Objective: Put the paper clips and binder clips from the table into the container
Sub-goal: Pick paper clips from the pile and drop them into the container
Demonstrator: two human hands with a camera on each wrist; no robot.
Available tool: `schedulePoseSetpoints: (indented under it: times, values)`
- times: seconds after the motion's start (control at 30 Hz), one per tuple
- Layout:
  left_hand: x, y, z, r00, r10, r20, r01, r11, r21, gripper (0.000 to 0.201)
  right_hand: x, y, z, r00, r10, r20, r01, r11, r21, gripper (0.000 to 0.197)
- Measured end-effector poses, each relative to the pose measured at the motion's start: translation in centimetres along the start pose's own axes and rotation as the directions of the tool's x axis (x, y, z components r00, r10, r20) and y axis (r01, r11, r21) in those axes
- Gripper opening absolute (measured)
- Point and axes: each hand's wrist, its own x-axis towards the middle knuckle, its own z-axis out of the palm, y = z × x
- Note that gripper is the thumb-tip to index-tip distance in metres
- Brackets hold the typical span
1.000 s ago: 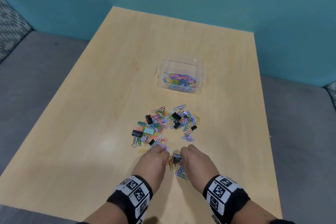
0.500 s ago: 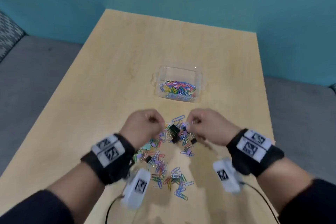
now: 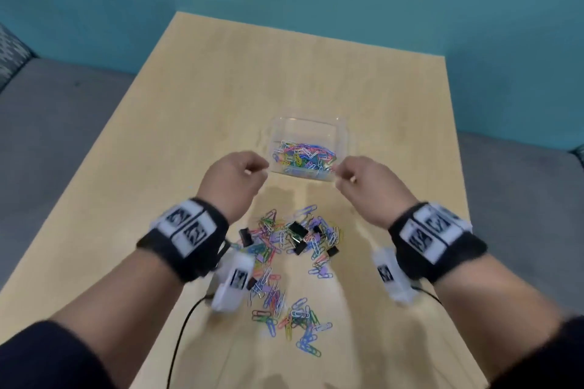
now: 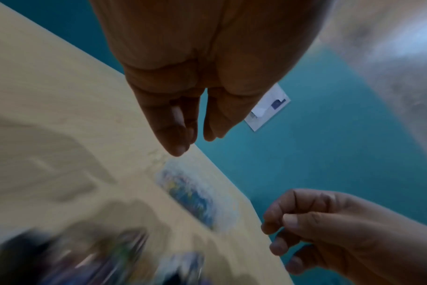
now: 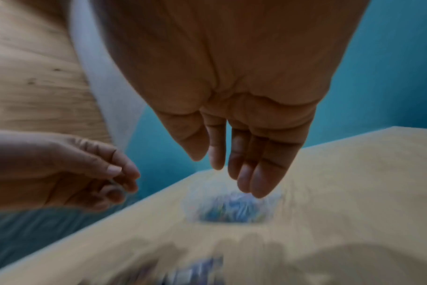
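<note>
head view: the left hand (image 3: 235, 181) and the right hand (image 3: 368, 186) are raised above the light wooden desk (image 3: 196, 123), well apart from each other, one at each near corner of the clear plastic container (image 3: 311, 128). both hands have their fingers curled in with thumb against fingertips, as if pinching something small; what they pinch, if anything, is too small and blurred to tell, and the wrist views do not settle it, so whether each is clamped on a clip cannot be told. in the left wrist view the left hand's fingers (image 4: 176, 123) hang downward, bunched together, with the right hand (image 4: 329, 231) curled to its lower right. in the right wrist view the right hand's fingers (image 5: 258, 169) point down above the blurred container (image 5: 232, 204). the container sits on the desk and holds a heap of coloured paper clips (image 3: 303, 158). nearer the person, a scatter of loose coloured paper clips (image 3: 284, 303) and small black binder clips (image 3: 297, 230) lies on the desk between the forearms. both wrists wear black bands with printed markers (image 3: 186, 230).
</note>
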Motion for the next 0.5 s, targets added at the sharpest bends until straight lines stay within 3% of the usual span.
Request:
schedulePoseSetpoints:
  times: [0.1, 0.2, 0.23, 0.3, 0.4, 0.5]
  values:
    - [-8.4, -3.4, 0.6, 0.96, 0.162, 0.229, -0.218, 0.944, 0.246, 0.018, -8.2, 1.4, 3.7, 0.948, -0.119, 0.296, 0.164, 0.978, -0.131, 0.011]
    - [-16.4, -5.9, 2.9, 0.798, 0.227, 0.558, -0.488, 0.788, 0.376, 0.021, -15.7, 1.6, 6.7, 0.827, -0.244, 0.507, 0.407, 0.882, -0.239, 0.01]
    - [-18.2, -6.7, 3.7, 0.749, 0.204, 0.63, -0.534, 0.748, 0.393, 0.016, -17.4, 1.6, 7.6, 0.792, -0.287, 0.539, 0.476, 0.842, -0.252, 0.01]
    - [-20.5, -7.9, 5.5, 0.701, 0.203, 0.684, -0.613, 0.66, 0.433, 0.012, -19.4, 1.4, 9.2, 0.759, -0.356, 0.544, 0.562, 0.78, -0.274, 0.009]
    - [-21.2, -8.7, 7.9, 0.75, 0.24, 0.617, -0.616, 0.593, 0.519, 0.015, -19.4, 0.0, 10.9, 0.78, -0.397, 0.484, 0.568, 0.774, -0.281, 0.014]
    - [-20.7, -8.4, 8.9, 0.844, 0.259, 0.47, -0.51, 0.659, 0.553, 0.014, -18.2, -1.5, 12.1, 0.816, -0.422, 0.397, 0.547, 0.784, -0.292, 0.018]
